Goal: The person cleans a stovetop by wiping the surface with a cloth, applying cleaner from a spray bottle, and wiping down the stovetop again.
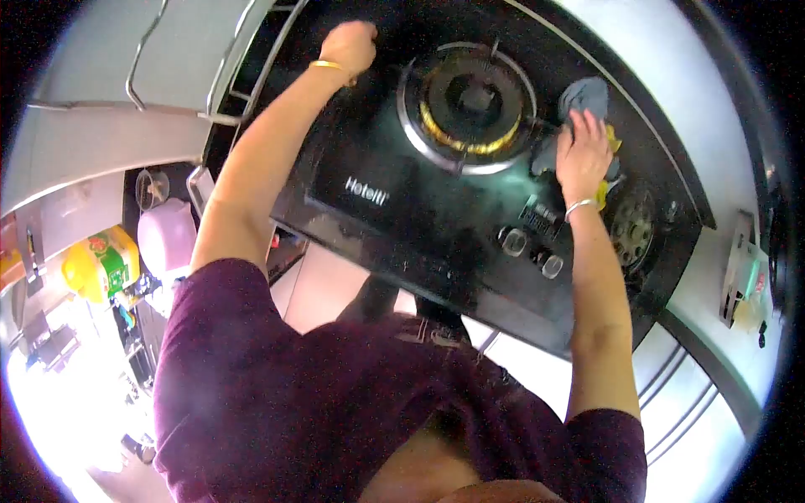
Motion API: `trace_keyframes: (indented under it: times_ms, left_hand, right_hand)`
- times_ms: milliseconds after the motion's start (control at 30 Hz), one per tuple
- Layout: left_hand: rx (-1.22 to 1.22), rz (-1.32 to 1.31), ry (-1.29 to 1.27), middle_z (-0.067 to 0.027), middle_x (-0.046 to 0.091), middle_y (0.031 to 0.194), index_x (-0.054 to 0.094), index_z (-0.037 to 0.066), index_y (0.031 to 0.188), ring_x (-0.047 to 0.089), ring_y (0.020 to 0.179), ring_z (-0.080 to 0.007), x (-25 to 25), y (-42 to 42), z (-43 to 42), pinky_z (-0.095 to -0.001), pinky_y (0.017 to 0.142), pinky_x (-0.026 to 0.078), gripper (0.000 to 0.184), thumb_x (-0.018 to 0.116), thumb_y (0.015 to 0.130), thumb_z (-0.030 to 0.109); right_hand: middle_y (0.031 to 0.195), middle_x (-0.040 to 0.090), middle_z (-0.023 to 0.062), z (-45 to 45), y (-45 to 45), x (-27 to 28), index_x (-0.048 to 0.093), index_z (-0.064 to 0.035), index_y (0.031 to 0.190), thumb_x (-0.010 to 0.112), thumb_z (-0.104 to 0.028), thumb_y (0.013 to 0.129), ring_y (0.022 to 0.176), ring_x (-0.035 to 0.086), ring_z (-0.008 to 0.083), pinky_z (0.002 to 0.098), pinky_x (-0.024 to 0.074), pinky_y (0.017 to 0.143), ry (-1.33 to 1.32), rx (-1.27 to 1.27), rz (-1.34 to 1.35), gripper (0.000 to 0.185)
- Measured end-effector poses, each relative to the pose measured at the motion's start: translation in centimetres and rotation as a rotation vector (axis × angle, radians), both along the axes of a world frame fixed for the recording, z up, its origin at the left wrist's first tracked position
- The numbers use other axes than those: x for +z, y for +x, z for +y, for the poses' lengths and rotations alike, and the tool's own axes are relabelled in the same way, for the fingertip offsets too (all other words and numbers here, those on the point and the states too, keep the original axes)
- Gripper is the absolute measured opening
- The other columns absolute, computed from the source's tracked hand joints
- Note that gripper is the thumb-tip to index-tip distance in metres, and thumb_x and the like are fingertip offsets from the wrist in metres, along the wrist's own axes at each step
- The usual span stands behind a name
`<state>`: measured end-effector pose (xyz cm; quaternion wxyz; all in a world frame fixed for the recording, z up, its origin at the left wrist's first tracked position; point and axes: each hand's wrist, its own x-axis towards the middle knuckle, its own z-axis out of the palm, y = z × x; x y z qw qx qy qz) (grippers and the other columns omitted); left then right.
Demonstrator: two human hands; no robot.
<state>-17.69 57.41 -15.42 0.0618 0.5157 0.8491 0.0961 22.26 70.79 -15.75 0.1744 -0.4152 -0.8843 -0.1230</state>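
My right hand [584, 155] lies with its fingers over a grey cloth [584, 94], on the right part of the black glass gas stove [419, 226]. Yellow material [615, 138] shows beside and under that hand; whether it belongs to the same cloth I cannot tell. Left of the hand is a round burner [478, 96] with a metal ring and a brass-coloured rim. My left hand [348, 50] is closed in a fist at the stove's far left. What the fist holds, if anything, is hidden.
Two control knobs [530, 251] sit near the stove's front edge. A second burner [633, 226] lies to the right of my right wrist. A wire rack [226, 75] borders the stove on the left. A pink basin [166, 237] and a yellow package [101, 264] are farther left.
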Motion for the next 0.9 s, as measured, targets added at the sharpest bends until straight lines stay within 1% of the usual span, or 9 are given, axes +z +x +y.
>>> trace_keyframes:
  times_ms: [133,200,233,300,333,433,633,667,900]
  left_hand:
    - [0.045,-0.048,-0.081,-0.0189,0.068,0.097,0.066,0.009,0.108,0.065,0.092,-0.0374,0.4,1.4,-2.8,-0.0454,0.084,0.053,0.027,0.056,0.084,0.016]
    - [-0.056,-0.02,0.038,-0.0258,0.065,0.093,0.067,0.001,0.094,0.063,0.091,-0.041,0.4,0.8,-3.7,-0.0465,0.081,0.051,0.021,0.054,0.078,0.005]
    - [-0.049,-0.028,0.017,-0.0258,0.065,0.093,0.067,0.001,0.094,0.063,0.091,-0.041,0.4,1.5,-4.7,-0.0465,0.081,0.051,0.021,0.054,0.078,0.005]
    - [-0.028,0.03,0.06,-0.0252,0.065,0.08,0.068,0.0,0.085,0.064,0.08,-0.0422,0.8,2.1,-6.0,-0.0464,0.076,0.052,0.019,0.053,0.077,0.007]
    - [0.023,-0.091,-0.186,-0.0258,0.064,0.103,0.067,0.003,0.104,0.061,0.102,-0.0397,1.8,2.3,-6.5,-0.0487,0.089,0.048,0.028,0.054,0.079,0.01]
    - [-0.093,0.079,-0.091,-0.018,0.067,0.101,0.066,0.009,0.108,0.064,0.093,-0.0368,-2.0,1.3,-10.1,-0.0446,0.084,0.053,0.026,0.054,0.086,0.015]
    - [-0.061,0.109,-0.091,-0.0149,0.065,0.101,0.067,0.009,0.107,0.065,0.087,-0.0335,0.6,5.8,-15.2,-0.0425,0.076,0.056,0.026,0.054,0.084,0.008]
    - [-0.037,0.071,0.018,-0.0164,0.062,0.092,0.066,0.007,0.092,0.065,0.087,-0.0344,1.0,6.7,-15.8,-0.0426,0.076,0.054,0.017,0.052,0.082,0.006]
    - [0.043,0.112,0.089,-0.0122,0.059,0.088,0.064,0.007,0.089,0.063,0.084,-0.0324,0.4,8.6,-19.1,-0.0411,0.069,0.055,0.013,0.055,0.079,0.006]
  right_hand:
    - [0.132,0.056,0.0033,-0.1,0.7,-0.5,0.061,-0.0203,0.121,0.053,-0.036,0.09,0.125,0.048,0.0312,0.0482,0.0408,0.099,-0.016,-0.006,-0.058,0.036]
    - [0.134,0.055,0.0011,0.8,0.4,-0.7,0.061,-0.0218,0.122,0.051,-0.037,0.091,0.125,0.048,0.03,0.0479,0.0413,0.099,-0.004,-0.003,-0.083,0.036]
    - [0.133,0.056,0.0016,0.8,0.4,-0.7,0.062,-0.0215,0.121,0.051,-0.038,0.091,0.125,0.048,0.0296,0.0478,0.041,0.1,-0.015,0.005,-0.053,0.036]
    - [0.13,0.058,0.0026,1.1,0.4,-1.0,0.064,-0.021,0.119,0.052,-0.037,0.09,0.122,0.051,0.03,0.0474,0.0431,0.098,0.014,0.028,-0.018,0.035]
    - [0.127,0.06,0.0032,1.4,0.4,-0.9,0.065,-0.0208,0.117,0.053,-0.035,0.089,0.118,0.054,0.0304,0.0464,0.046,0.095,0.048,0.092,0.006,0.034]
    - [0.126,0.061,0.0034,1.5,0.6,-1.2,0.065,-0.0203,0.116,0.053,-0.034,0.089,0.116,0.055,0.0303,0.0457,0.0475,0.093,0.054,0.079,-0.005,0.033]
    - [0.126,0.06,0.0035,1.4,0.7,-1.2,0.065,-0.0194,0.117,0.053,-0.035,0.089,0.116,0.055,0.0312,0.0453,0.046,0.095,0.063,0.113,0.024,0.034]
    - [0.127,0.06,0.0039,1.3,0.7,-1.1,0.065,-0.0191,0.117,0.053,-0.034,0.089,0.117,0.054,0.0317,0.0456,0.0453,0.095,0.048,0.116,0.039,0.034]
    - [0.133,0.056,0.0036,1.1,0.7,-1.2,0.062,-0.0208,0.122,0.049,-0.033,0.089,0.124,0.049,0.0312,0.0489,0.0403,0.101,0.002,0.066,0.015,0.037]
